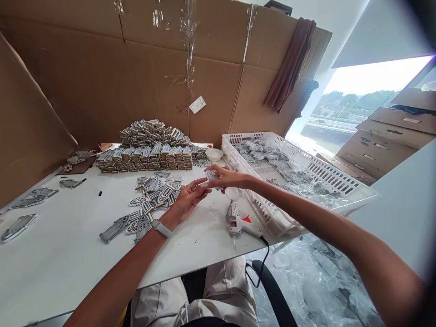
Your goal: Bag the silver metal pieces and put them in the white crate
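In front of me, over the table, my right hand (225, 176) pinches a small grey-and-white arched piece (211, 175) between thumb and fingers. From the left, my left hand (189, 200) meets it, its fingertips closed at the lower edge of the same piece; the fingers partly hide it. A grey watch band circles my left wrist. Just below my right hand, a white glue gun (234, 221) with a red trigger stands nose up on the table. Loose arched window-shaped pieces (156, 193) lie in a heap beyond my left hand.
Neat stacks of similar pieces (146, 156) stand against the cardboard wall (153, 81). A white bowl (214, 155) sits beside a white plastic basket (272, 220) of bagged pieces. The glue gun's cord (264, 263) hangs over the table edge. A few pieces (20, 227) lie far left.
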`<state>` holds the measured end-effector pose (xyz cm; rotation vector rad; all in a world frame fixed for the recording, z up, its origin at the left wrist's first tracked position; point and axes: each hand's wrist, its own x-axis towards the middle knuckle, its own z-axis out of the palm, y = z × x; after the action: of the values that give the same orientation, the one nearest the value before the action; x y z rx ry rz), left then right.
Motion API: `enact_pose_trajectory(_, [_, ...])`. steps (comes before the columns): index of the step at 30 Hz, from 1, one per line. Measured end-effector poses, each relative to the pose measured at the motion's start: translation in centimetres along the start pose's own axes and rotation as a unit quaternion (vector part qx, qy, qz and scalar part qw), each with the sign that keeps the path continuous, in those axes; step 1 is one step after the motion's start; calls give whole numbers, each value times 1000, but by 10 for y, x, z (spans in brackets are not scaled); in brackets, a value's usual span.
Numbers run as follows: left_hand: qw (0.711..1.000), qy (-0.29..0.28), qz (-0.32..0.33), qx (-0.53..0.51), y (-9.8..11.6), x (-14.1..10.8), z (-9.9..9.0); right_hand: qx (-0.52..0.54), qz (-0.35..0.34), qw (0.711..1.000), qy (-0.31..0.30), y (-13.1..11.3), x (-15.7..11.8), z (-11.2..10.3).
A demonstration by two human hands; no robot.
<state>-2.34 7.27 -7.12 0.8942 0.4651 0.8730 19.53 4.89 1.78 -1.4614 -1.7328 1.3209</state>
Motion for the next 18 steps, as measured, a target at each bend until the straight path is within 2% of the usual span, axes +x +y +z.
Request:
enact_pose_trajectory(3, [1000,1,0,-5,-2,0,0,4,-10,1000,18,3,4,-3])
enact_pose_trajectory(6, [1000,14,2,-13,-2,2,0,69,-21,997,38,5,6,-12])
enact_pose_trajectory(10, [1000,19,0,-4,-2,3,-1,146,-3,989,33,6,9,-23])
enact_pose_trajectory(15, [999,29,4,33,-6,5,0,127,-37,989,58,9,14,-23])
enact_pose_trajectory(18, [991,42,49,118,-7,3,3,112,-54,989,81,12,17,-21])
